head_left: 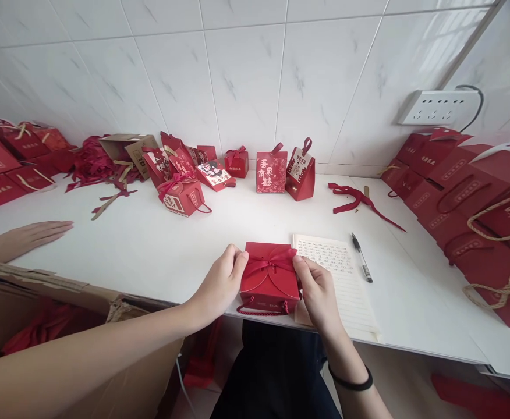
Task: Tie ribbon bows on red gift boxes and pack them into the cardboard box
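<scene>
A red gift box [269, 286] with a twisted cord handle sits at the table's front edge, between my two hands. Over its curved top flaps runs a red ribbon [271, 263], crossed or knotted at the middle. The ribbon's left end is pinched in my left hand [220, 279], at the box's upper left. My right hand [318, 291] pinches the opposite end at the upper right corner. Under that hand and the box's right side lies an open notebook [325, 253] with rows of handwriting.
A pen [362, 257] lies right of the notebook. Red boxes are stacked at right [451, 203] and far left [19, 157]. Several more boxes [180, 198] and loose ribbons [355, 198] lie behind. Another person's hand [32, 237] rests at left, above a cardboard box [119, 361].
</scene>
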The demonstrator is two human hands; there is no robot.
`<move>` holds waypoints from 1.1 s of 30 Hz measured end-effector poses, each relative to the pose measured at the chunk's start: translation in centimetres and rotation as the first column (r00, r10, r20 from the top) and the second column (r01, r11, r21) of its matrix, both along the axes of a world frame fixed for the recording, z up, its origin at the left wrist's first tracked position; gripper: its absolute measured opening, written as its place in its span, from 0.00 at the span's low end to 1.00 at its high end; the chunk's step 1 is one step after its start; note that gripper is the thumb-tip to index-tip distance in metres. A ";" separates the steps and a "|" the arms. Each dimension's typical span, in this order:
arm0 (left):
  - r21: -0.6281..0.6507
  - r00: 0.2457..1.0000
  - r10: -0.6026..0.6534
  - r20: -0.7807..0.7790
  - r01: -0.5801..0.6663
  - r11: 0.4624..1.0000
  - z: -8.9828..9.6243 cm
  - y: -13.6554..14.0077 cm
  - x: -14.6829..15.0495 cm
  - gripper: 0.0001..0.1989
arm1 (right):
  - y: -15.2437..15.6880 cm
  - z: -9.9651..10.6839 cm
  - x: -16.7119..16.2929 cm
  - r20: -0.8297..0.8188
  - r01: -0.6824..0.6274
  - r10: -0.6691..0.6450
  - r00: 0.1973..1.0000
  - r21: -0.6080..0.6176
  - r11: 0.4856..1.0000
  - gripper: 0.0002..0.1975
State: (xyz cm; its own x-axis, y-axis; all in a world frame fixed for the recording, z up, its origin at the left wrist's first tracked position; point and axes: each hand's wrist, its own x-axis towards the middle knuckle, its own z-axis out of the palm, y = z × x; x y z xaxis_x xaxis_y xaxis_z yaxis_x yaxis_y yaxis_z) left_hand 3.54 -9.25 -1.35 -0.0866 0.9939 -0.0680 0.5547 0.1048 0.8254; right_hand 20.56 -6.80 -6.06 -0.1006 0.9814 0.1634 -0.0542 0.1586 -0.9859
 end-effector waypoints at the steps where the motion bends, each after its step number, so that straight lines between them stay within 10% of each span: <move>1: 0.011 1.000 0.003 -0.004 -0.003 1.000 -0.1 0.0 0.0 0.16 | 0.0 -0.2 -0.1 -0.035 -0.005 0.004 0.999 -0.023 1.000 0.25; 33: -0.074 0.904 -0.125 0.408 0.169 0.983 0.8 0.6 -0.4 0.12 | -0.1 0.3 1.6 0.042 -0.069 0.069 0.997 -0.007 0.998 0.24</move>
